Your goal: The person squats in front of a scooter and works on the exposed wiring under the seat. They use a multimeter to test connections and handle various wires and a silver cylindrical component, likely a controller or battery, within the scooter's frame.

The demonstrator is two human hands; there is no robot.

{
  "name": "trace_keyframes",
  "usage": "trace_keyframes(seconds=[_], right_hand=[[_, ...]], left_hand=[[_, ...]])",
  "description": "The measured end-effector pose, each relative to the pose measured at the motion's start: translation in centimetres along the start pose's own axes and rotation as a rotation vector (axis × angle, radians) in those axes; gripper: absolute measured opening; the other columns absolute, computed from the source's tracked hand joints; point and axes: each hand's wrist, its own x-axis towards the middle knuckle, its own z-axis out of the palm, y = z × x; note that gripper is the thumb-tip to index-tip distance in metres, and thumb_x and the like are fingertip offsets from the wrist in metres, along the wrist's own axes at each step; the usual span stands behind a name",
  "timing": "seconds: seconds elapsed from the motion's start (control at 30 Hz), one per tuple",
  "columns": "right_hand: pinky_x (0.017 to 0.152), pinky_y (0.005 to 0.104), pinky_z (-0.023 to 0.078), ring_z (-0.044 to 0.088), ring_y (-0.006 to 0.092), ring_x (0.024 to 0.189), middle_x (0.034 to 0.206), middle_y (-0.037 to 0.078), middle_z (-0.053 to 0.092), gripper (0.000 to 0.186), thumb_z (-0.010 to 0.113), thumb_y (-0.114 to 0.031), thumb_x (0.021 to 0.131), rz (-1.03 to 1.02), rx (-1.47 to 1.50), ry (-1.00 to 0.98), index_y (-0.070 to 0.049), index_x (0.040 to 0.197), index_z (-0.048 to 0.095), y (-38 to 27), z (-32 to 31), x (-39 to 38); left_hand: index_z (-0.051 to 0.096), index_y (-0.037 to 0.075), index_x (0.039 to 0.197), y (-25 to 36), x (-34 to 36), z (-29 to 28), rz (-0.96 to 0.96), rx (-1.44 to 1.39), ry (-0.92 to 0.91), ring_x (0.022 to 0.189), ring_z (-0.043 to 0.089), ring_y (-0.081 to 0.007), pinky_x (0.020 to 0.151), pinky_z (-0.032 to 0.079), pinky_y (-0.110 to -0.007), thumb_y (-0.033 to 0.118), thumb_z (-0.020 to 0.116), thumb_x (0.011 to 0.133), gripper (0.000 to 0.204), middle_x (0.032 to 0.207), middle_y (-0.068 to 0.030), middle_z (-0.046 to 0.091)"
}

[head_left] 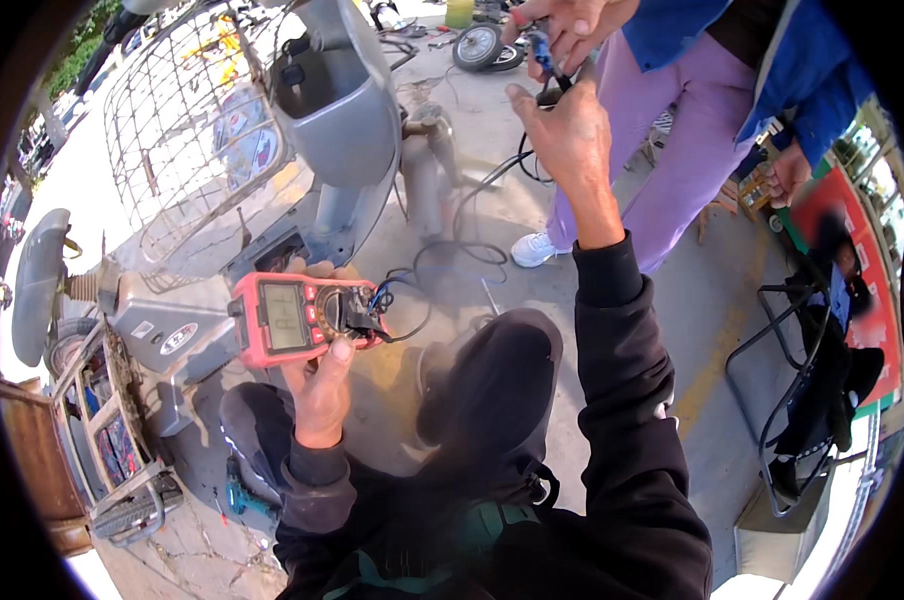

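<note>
My left hand is closed round a red multimeter, its grey display facing up. Black and blue test leads run from the meter, loop above the ground and rise to the right. At the top, my right hand is closed on a black lead end, partly hidden by the fingers. Another person's hand meets it there, touching a small bundle of wires with blue and red parts.
A grey electric scooter with a wire basket stands at left, its seat tilted up. The other person in purple trousers stands ahead. A teal power drill lies lower left; a folding chair stands right.
</note>
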Motion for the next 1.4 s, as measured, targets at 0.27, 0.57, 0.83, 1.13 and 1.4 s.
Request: trace_keyframes(seconds=[0.27,0.57,0.83,1.13,1.4], right_hand=[[0.052,0.0261,0.043,0.052,0.0108,0.056,0.069,0.001,0.053,0.031,0.053,-0.018,0.104,0.680,0.980,-0.486,0.006,0.123,0.059,-6.5,6.7,-23.8],[0.074,0.0423,0.055,0.072,0.0343,0.085,0.102,0.024,0.072,0.051,0.069,-0.044,0.093,-0.124,-0.037,-1.378,0.004,0.110,0.066,-5.3,11.4,-36.8],[0.087,0.0377,0.052,0.067,0.0323,0.097,0.102,0.016,0.069,0.047,0.083,-0.018,0.079,-0.515,0.738,-0.692,0.000,0.118,0.064,-18.1,7.1,-26.3],[0.074,0.0292,0.052,0.067,0.0183,0.079,0.092,0.008,0.068,0.017,0.064,-0.015,0.099,1.058,1.464,-0.958,0.001,0.106,0.068,-12.1,16.2,-27.0],[0.105,0.0488,0.041,0.059,0.0380,0.117,0.113,0.014,0.069,0.028,0.084,-0.022,0.077,-0.413,1.217,-1.298,0.001,0.087,0.071,-12.8,13.1,-29.0]], left_hand=[[0.039,-0.004,0.146,7.2,-0.3,-10.8,-0.077,-0.070,0.190,0.121,0.060,-0.0397,0.096,0.055,-0.054,0.030,0.065,0.082,0.077,0.138,-0.0256,0.051],[0.036,-0.003,0.148,9.2,-2.0,-14.9,-0.211,-0.014,0.298,0.124,0.059,-0.0401,0.100,0.053,-0.053,0.036,0.055,0.098,0.066,0.142,-0.0282,0.050],[0.042,0.000,0.144,6.6,-2.2,-15.4,-0.334,0.244,0.473,0.119,0.061,-0.0281,0.099,0.052,-0.044,0.032,0.049,0.104,0.052,0.134,-0.0163,0.059],[0.044,0.000,0.144,5.5,-2.5,-17.7,-0.260,0.001,0.514,0.119,0.061,-0.0322,0.099,0.051,-0.047,0.043,0.048,0.102,0.059,0.134,-0.0171,0.059],[0.046,0.002,0.143,3.5,-1.4,-18.3,-0.150,0.044,0.643,0.121,0.060,-0.0310,0.103,0.048,-0.046,0.037,0.044,0.106,0.051,0.133,-0.0161,0.060]])
